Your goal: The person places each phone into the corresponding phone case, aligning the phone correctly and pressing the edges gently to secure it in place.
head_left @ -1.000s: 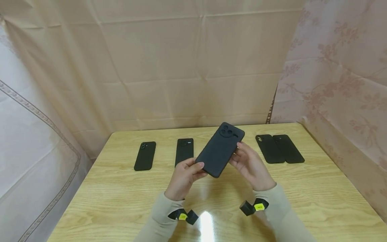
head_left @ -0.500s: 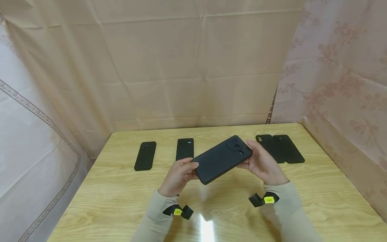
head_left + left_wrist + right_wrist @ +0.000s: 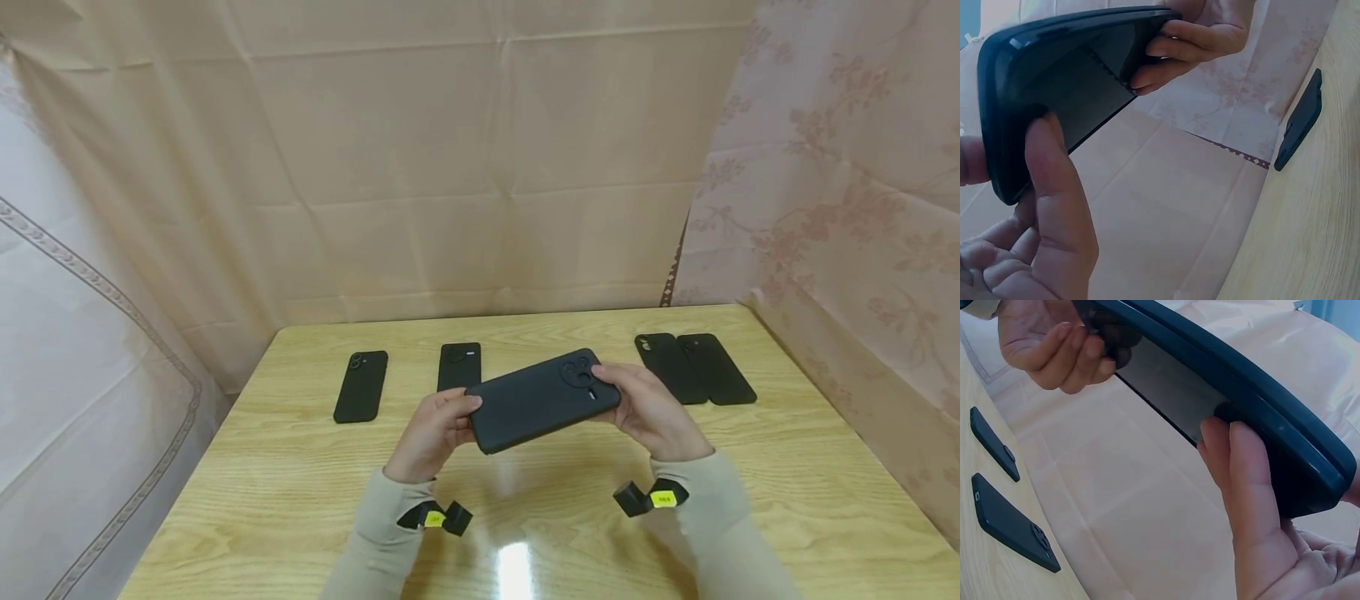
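Observation:
A dark phone in a black case is held above the table, its camera end to the right and back facing up. My left hand grips the lower end, thumb on top and fingers underneath. With my right hand I pinch the camera end, the thumb at the corner beside the round camera ring. In the left wrist view the glossy screen faces down, with fingertips against it. A seam runs along the side between two dark layers in the right wrist view.
On the wooden table, a black phone lies at the left, and another with a round camera ring lies partly behind my left hand. At the right are a black case with a camera cutout and a flat black piece beside it. Curtains surround the table.
The cased phone has turned clockwise from a steep slant to nearly level and come slightly lower. My right hand has moved to the camera end, its thumb now on the corner.

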Demonstrator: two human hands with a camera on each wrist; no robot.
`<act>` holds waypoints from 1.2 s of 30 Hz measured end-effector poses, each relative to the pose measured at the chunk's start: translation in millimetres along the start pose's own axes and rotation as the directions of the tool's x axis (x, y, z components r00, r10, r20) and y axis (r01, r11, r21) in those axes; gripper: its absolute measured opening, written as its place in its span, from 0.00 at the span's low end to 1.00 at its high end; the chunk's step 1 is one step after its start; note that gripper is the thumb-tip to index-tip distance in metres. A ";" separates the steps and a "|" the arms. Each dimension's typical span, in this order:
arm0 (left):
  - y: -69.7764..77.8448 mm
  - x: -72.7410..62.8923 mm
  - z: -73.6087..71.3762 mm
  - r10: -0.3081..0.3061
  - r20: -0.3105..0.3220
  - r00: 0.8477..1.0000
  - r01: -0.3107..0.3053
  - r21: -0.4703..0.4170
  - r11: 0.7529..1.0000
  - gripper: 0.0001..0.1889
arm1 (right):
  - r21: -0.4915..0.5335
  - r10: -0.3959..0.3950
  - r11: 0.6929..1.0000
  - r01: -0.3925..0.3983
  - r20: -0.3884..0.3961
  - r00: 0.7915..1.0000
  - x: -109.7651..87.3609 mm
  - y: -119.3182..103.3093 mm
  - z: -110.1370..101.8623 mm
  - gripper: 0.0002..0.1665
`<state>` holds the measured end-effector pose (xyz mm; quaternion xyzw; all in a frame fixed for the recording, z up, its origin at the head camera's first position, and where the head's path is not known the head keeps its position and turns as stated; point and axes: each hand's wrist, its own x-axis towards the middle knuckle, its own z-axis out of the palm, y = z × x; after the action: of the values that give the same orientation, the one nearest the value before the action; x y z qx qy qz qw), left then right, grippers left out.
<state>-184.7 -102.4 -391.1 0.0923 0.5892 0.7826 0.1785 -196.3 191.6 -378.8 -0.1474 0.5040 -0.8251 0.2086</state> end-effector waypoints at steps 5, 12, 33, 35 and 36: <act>1.2 -1.3 3.2 -0.004 -0.055 0.999 0.003 -0.019 1.000 0.09 | -0.013 -0.042 0.999 0.042 -0.008 0.999 0.4 2.1 4.2 0.20; 4.6 -3.4 10.5 0.056 -0.216 0.975 -0.073 -0.069 0.995 0.09 | 0.026 -0.051 0.998 0.055 -0.131 0.990 -0.9 1.8 11.6 0.15; 8.9 -12.0 18.8 0.103 -0.180 0.978 -0.112 -0.044 0.993 0.05 | 0.035 -0.044 0.998 0.056 -0.280 0.959 -1.0 2.0 20.2 0.32; 8.1 -11.8 19.6 0.109 -0.196 0.975 -0.120 -0.042 0.992 0.04 | 0.038 -0.044 0.998 0.057 -0.277 0.960 -0.8 2.9 19.8 0.34; 7.7 -11.8 19.9 0.113 -0.204 0.973 -0.123 -0.038 0.992 0.04 | 0.040 -0.045 0.998 0.058 -0.274 0.961 -0.8 3.3 19.7 0.34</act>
<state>-168.1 -91.2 -377.2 0.0430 0.5776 0.8118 0.0736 -186.0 175.5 -372.9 -0.0403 0.5040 -0.8545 0.1192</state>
